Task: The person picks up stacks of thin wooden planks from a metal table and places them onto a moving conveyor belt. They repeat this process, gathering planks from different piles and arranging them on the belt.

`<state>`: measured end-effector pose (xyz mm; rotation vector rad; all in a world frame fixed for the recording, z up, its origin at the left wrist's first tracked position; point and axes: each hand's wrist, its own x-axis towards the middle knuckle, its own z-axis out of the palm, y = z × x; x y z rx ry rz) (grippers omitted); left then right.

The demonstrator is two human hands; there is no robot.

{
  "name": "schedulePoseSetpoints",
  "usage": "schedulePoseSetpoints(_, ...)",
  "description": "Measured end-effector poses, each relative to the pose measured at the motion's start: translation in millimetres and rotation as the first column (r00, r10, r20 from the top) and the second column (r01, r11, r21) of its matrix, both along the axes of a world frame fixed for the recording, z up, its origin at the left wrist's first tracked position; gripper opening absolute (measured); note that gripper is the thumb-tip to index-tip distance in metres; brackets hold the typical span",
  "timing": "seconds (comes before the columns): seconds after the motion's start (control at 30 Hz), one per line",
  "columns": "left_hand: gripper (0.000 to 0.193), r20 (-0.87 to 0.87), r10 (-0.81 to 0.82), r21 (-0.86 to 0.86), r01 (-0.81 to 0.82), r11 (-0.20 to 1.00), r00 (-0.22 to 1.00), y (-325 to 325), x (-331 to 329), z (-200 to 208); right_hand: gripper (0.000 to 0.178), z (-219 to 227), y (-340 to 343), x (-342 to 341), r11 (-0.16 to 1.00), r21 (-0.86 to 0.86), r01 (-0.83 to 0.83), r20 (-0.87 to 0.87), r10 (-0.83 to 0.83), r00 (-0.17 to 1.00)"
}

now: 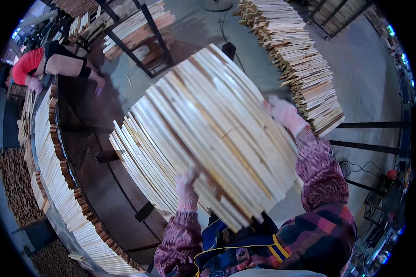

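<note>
A broad row of pale wooden slats (208, 120), some with brown edges, lies slantwise in front of me. Its middle part stands out beyond a lower group of slats (143, 161) on the left. My left hand (188, 184), in a pale knitted glove, is closed at the near left side of the raised slats; its fingers are slightly blurred. At the far right side, my right hand (284, 113) in a similar glove has its fingers bent round the edge of the slats. Patterned purple sleeves cover both forearms.
Dark metal bars (107, 156) stick out beneath the slats. A long curved row of slats (62, 184) runs along the left; another row (300, 60) lies at the back right. A person in a red top (25, 67) bends over at the far left. Metal bars (370, 147) extend on the right.
</note>
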<state>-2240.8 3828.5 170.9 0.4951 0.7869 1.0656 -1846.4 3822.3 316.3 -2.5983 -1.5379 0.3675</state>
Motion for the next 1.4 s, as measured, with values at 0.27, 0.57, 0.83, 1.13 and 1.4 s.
schedulePoseSetpoints(0.27, 0.075, -0.514, 0.133, 0.251, 0.0, 0.968, 0.847, 128.9, 112.1, -119.1, 0.056, -187.9, 119.9, 69.2, 0.889, 0.447, 0.104, 0.37, -0.289, 0.883)
schedulePoseSetpoints(0.57, 0.074, -0.868, 0.191, 0.242, 0.055, 0.969, 0.459, 114.0, 127.5, -80.9, 0.06, -192.1, 90.6, -21.9, 0.923, 0.383, -0.046, -0.182, 0.124, 0.975)
schedulePoseSetpoints(0.83, 0.06, -0.895, 0.108, 0.099, -0.041, 0.994, 0.433, 87.3, 117.9, -88.7, 0.079, -110.2, 120.2, -118.7, 0.976, -0.095, -0.195, -0.559, 0.11, 0.822)
schedulePoseSetpoints(1.13, 0.053, -0.952, 0.304, 0.279, 0.351, 0.894, -0.019, 87.0, 81.7, -41.3, 0.104, -142.6, 116.8, -149.7, 0.958, -0.167, -0.232, -0.413, 0.146, 0.899)
schedulePoseSetpoints(1.4, 0.048, -0.995, 0.005, -0.002, 0.07, 0.998, -0.099, 115.1, 38.8, -11.7, 0.097, -151.9, 102.9, -199.3, 0.99, 0.027, -0.135, -0.442, 0.133, 0.887)
